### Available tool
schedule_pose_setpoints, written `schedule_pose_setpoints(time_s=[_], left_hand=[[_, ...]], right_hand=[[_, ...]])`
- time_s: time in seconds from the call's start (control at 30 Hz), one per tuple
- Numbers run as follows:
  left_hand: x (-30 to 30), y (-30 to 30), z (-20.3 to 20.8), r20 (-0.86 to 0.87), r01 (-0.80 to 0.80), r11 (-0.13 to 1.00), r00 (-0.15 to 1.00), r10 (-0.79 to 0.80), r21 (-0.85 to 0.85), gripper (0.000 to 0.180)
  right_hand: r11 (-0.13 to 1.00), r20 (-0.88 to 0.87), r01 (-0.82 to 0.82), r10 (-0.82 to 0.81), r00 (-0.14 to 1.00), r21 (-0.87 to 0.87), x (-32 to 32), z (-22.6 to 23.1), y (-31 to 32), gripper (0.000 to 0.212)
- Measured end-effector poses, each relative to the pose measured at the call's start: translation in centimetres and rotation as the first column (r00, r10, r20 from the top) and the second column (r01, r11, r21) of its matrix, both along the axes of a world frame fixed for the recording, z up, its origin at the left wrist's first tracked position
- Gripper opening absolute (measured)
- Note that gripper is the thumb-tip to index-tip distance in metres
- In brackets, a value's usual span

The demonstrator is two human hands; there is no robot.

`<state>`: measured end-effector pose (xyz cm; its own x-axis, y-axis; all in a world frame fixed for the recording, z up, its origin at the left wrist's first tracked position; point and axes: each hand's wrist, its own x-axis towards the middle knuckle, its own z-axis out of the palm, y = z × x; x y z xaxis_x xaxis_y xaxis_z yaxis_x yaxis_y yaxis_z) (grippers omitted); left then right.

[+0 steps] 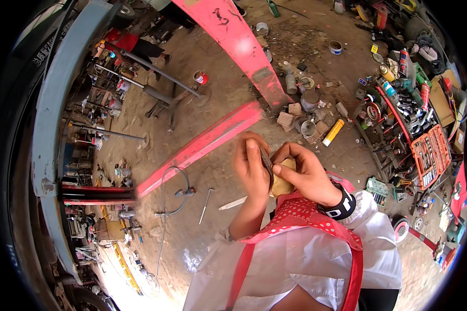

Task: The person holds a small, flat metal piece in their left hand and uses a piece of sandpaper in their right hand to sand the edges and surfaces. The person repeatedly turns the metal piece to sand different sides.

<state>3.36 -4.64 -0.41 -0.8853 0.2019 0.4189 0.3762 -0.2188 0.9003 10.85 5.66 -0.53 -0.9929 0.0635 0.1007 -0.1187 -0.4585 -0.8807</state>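
Observation:
Close in front of my chest, both hands are raised together. My left hand (pixel 252 167) is slightly blurred and closes round a dark, flat, thin piece (pixel 266 161), seen nearly edge-on. My right hand (pixel 312 173) has its thumb and curled fingers on a yellowish-tan, sheet-like piece (pixel 282 184), which lies against the dark piece. Exactly what kind of thing either one is, I cannot tell. Below my hands is the red, white-dotted apron (pixel 316 226) that I wear over white sleeves.
A pink steel beam (pixel 205 143) lies beyond my hands, joined to a pink post (pixel 244 49). To the right are a yellow tube (pixel 333 132), an orange socket set (pixel 430 155) and cluttered tools. A long-handled tool (pixel 206 206) and a looped cable (pixel 163 212) lie left.

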Motion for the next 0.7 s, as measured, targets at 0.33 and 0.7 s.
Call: schedule_pose_setpoints(time_s=[0.33, 0.7], left_hand=[[-1.5, -2.2, 0.2, -0.177, -0.123, 0.990, 0.978, 0.108, -0.075, 0.036], [-0.9, -2.7, 0.7, -0.052, -0.294, 0.953, 0.955, 0.291, -0.076, 0.039]], right_hand=[[1.000, -0.063, 0.009, -0.009, 0.998, -0.009, -1.2, 0.0, -1.6, 0.011], [0.973, -0.182, 0.126, -0.091, 0.979, 0.191, -1.1, 0.2, -3.3, 0.012]])
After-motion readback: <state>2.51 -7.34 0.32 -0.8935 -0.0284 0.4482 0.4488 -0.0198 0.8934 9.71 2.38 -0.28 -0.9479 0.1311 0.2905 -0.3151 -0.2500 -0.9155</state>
